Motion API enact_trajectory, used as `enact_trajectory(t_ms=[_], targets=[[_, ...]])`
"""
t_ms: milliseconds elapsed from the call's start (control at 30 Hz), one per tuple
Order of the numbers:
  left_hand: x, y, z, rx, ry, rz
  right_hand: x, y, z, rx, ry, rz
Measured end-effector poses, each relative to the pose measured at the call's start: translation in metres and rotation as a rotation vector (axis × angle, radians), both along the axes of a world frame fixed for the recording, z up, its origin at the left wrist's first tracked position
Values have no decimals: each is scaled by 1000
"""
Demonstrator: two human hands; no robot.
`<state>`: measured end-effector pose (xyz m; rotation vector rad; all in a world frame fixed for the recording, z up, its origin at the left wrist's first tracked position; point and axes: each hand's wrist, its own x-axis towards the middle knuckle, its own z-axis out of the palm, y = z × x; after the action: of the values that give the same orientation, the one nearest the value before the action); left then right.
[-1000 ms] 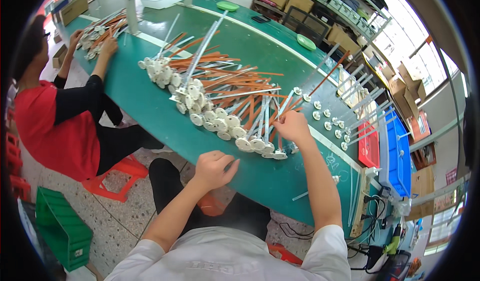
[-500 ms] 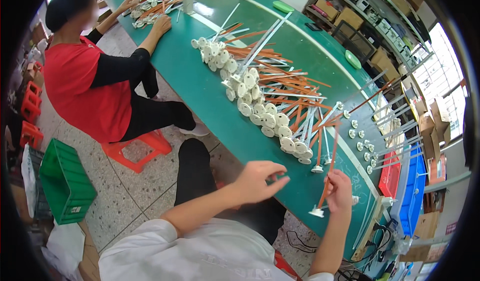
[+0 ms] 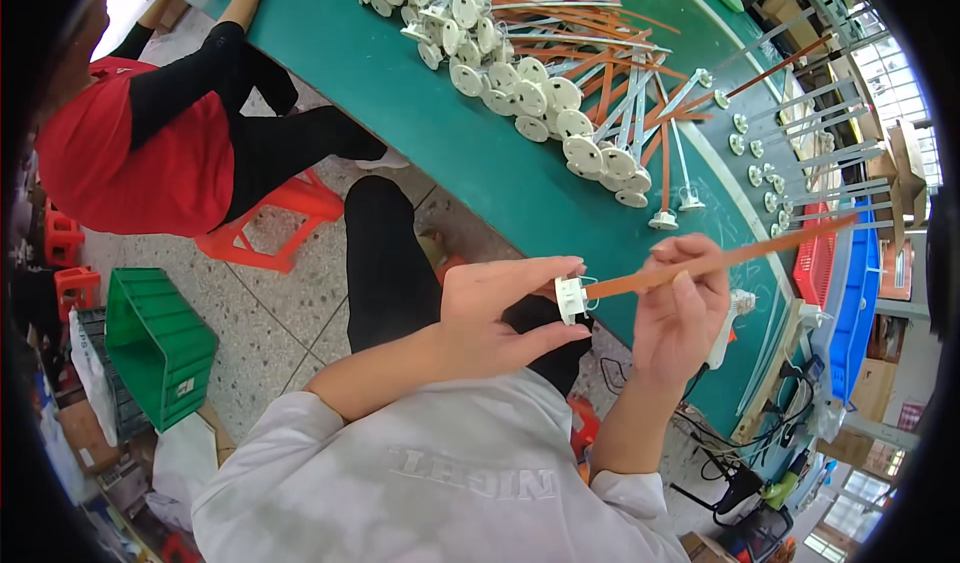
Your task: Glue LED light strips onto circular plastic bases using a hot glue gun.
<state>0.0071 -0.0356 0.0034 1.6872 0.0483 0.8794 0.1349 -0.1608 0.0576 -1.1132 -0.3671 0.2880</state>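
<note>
1. While the right hand (image 3: 682,313) pinches the orange strip (image 3: 730,263) between thumb and fingers partway along, the left hand (image 3: 490,318) brackets the white disc (image 3: 570,300) between forefinger and thumb; how firmly these press, I cannot tell.
2. Joined at one end, strip and disc are held up before the body, near the close edge of the worktop (image 3: 400,108), the strip's free end pointing right.
3. If the left fingers bear only on the rim, the disc could slip or twist, and might drop to the lap or floor.
4. Pinched well away from the disc, the strip could flex or swing; strain from both hands might bend it or work it loose at the joint.
5. A careless sweep to the right could catch the white fitting (image 3: 740,303), partly hidden by the right hand, or the stemmed discs (image 3: 755,175) farther off.
6. Beyond the hands, two separate pieces (image 3: 663,220) sit beside the pile (image 3: 532,98), whose crossed strips could snag.
7. Past the stemmed discs are a red basket (image 3: 818,263) and a blue tray (image 3: 852,328).
8. At left, a co-worker (image 3: 130,163) sits on a red stool (image 3: 275,228); a green crate (image 3: 192,363) is on the floor.
</note>
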Motion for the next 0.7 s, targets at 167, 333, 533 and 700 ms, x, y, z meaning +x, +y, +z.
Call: enact_trajectory(t_ms=[167,333,533,700], targets=[[-10,0,-1,-997,178,-535,1,-1,-10,41,-282,477],[-9,3,-4,-1250,155,-687,-13,-7,-6,-259,-92,181],[-9,0,3,-1056,239,-554,-15,-1,5,-337,-64,103],[-9,0,1,-1078,196,-594,-14,-5,-2,-244,-54,161]])
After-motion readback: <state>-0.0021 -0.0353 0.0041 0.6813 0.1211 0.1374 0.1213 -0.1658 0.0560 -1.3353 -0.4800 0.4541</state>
